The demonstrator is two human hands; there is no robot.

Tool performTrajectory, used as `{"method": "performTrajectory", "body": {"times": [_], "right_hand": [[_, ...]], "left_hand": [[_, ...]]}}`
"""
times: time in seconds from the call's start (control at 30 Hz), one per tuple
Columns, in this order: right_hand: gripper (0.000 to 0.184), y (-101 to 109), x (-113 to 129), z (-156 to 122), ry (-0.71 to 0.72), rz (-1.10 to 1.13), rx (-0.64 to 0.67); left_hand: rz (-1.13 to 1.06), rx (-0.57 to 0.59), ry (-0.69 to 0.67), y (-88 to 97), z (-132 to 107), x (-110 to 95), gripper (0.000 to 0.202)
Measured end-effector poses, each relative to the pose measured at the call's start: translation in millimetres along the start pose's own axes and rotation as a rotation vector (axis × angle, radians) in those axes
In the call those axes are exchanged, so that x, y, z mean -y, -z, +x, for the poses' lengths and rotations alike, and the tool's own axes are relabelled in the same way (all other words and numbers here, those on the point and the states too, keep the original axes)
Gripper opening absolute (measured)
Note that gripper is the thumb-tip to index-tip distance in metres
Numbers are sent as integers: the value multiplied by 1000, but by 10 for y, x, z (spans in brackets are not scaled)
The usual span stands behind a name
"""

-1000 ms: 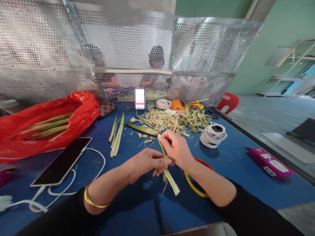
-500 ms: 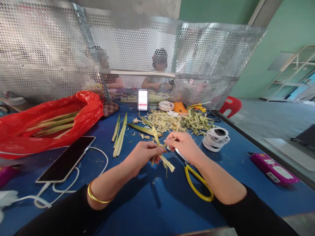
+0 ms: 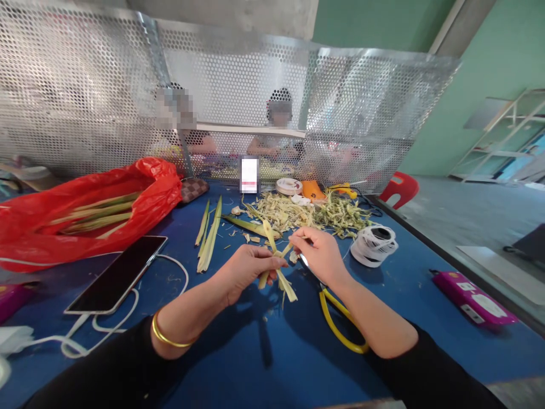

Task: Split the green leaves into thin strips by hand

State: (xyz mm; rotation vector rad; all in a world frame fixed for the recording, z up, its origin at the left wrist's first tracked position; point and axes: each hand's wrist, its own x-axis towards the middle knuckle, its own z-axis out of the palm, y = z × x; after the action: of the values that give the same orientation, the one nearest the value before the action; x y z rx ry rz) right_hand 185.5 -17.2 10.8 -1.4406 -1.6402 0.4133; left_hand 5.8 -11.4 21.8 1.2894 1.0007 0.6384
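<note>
Both hands work a pale green leaf strip (image 3: 279, 271) above the blue table (image 3: 255, 363). My left hand (image 3: 244, 271) pinches the strip where its parts cross, fingers closed round it. My right hand (image 3: 320, 254) pinches the strip's upper end between thumb and fingers. Loose ends of the strip hang down between the hands. Yellow-handled scissors (image 3: 336, 324) lie on the table under my right wrist.
A red plastic bag (image 3: 85, 213) with long leaves lies at the left, a phone (image 3: 119, 274) on a white cable beside it. Loose leaves (image 3: 208, 236), a heap of leaf trimmings (image 3: 310, 211), a white tape roll (image 3: 374, 243) and a pink box (image 3: 472, 298) lie around. People sit behind the perforated metal screen (image 3: 238, 96).
The hands have lifted the strip further from me and bent it. The scissors, once mostly hidden under my right arm, now show on the table.
</note>
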Motion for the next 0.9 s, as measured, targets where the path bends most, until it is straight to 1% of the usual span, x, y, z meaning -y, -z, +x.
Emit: {"method": "performTrajectory", "body": {"times": [0.07, 0.13, 0.17, 0.2, 0.23, 0.3, 0.33, 0.37, 0.43, 0.53, 0.6, 0.7, 0.83, 0.9], "right_hand": [[16, 37, 32, -4, 83, -85, -124], [15, 76, 103, -47, 166, -106, -273], [13, 89, 151, -86, 208, -89, -321], [16, 92, 201, -134, 243, -73, -334], [20, 83, 249, -188, 290, -69, -313], [22, 30, 321, -290, 379, -117, -182], [20, -12, 338, -328, 383, -153, -108], [19, -60, 344, -354, 351, -185, -37], [21, -152, 326, -368, 248, -198, 55], [26, -233, 287, -342, 115, -92, 153], [30, -240, 287, -331, 57, 23, 226], [32, -218, 325, -343, -18, 180, 323], [28, -209, 369, -367, -77, 285, 372], [24, -225, 371, -369, -91, 314, 380]], "left_hand": [[-52, -80, 10, 3, 11, 6, 28], [-130, -173, 5, 18, 27, 5, 33], [-171, -213, -8, 30, 36, 1, 35], [-210, -245, -27, 44, 42, -6, 35], [-246, -268, -51, 57, 47, -14, 35], [-294, -279, -92, 73, 45, -31, 30], [-300, -272, -109, 73, 38, -38, 26], [-297, -257, -125, 66, 29, -42, 22], [-273, -215, -154, 39, 8, -43, 16], [-254, -178, -163, -5, -13, -34, 14], [-234, -216, -158, -17, -14, -32, 14], [-197, -304, -170, -8, -4, -46, 11], [-219, -340, -236, 5, -10, -74, 7], [-208, -336, -244, 0, -24, -76, 6]]}}
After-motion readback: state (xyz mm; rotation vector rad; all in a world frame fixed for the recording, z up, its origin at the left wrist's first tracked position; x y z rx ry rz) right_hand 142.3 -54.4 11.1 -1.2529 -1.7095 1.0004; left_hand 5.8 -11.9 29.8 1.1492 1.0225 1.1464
